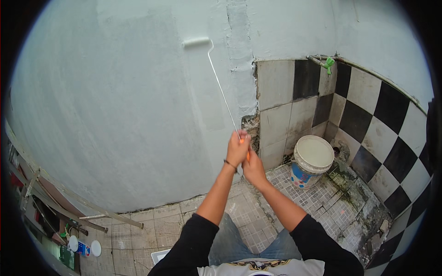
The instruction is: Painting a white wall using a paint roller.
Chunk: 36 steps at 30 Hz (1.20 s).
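Both hands grip a long-framed paint roller by its orange handle [248, 157]. My left hand [237, 150] is the upper one, around the top of the handle where the thin metal rod [222, 90] begins. Just below it, my right hand [255, 169] wraps the lower handle, which the fingers mostly hide. The white roller sleeve [196, 42] lies nearly level against the pale blue-grey painted wall [148, 103], to the left of a rough vertical plaster strip [240, 62]. Darker and lighter patches show in the paint.
A lidded paint bucket [315, 153] stands in the tiled corner at right, below a green tap [328, 65]. Broken masonry [378, 229] lies along the right wall. A ladder-like frame [114, 217] leans at left, near a smaller paint pail [83, 248]. A white tray [159, 256] sits partly behind my left sleeve.
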Available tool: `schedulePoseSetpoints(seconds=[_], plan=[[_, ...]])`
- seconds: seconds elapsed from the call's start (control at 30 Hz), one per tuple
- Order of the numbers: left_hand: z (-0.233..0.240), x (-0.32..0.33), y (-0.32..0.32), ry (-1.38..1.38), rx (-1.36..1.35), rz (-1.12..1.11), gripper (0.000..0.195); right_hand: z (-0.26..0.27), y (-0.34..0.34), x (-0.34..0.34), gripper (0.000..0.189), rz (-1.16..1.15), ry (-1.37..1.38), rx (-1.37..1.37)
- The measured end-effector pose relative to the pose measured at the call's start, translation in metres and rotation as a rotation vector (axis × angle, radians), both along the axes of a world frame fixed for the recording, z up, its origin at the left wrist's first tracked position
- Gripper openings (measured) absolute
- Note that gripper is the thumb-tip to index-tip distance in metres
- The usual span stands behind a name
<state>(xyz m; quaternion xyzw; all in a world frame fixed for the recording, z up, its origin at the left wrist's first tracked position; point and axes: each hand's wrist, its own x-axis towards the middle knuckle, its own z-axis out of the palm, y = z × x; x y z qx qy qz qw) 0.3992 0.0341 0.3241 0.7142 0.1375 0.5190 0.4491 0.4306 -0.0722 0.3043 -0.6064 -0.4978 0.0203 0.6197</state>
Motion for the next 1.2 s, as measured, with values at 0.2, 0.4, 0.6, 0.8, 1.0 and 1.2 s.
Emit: schedulePoseSetpoints(seconds=[0.2,0.4,0.6,0.8,1.0,1.2], plan=[[0.11,0.011,0.036,0.056,0.047,-0.014,0.029,0.097,0.03,0.012,0.044,0.001,0.02,-0.012],[0.173,0.007,0.021,0.037,-0.004,-0.033,0.035,0.135,0.035,0.017,0.043,0.015,0.087,-0.133],[0.103,0.006,0.009,0.062,-0.025,-0.065,0.026,0.075,0.009,0.014,0.04,0.02,0.072,-0.207],[-0.005,-0.001,-0.032,0.156,-0.082,-0.009,0.029,-0.036,-0.03,0.009,0.028,-0.053,-0.018,-0.133],[-0.111,-0.01,-0.064,0.203,-0.189,-0.006,0.029,-0.113,-0.076,-0.003,0.027,0.001,0.048,-0.363],[-0.193,-0.016,-0.098,0.302,-0.323,-0.006,0.03,-0.182,-0.111,-0.008,0.027,-0.034,0.077,-0.574]])
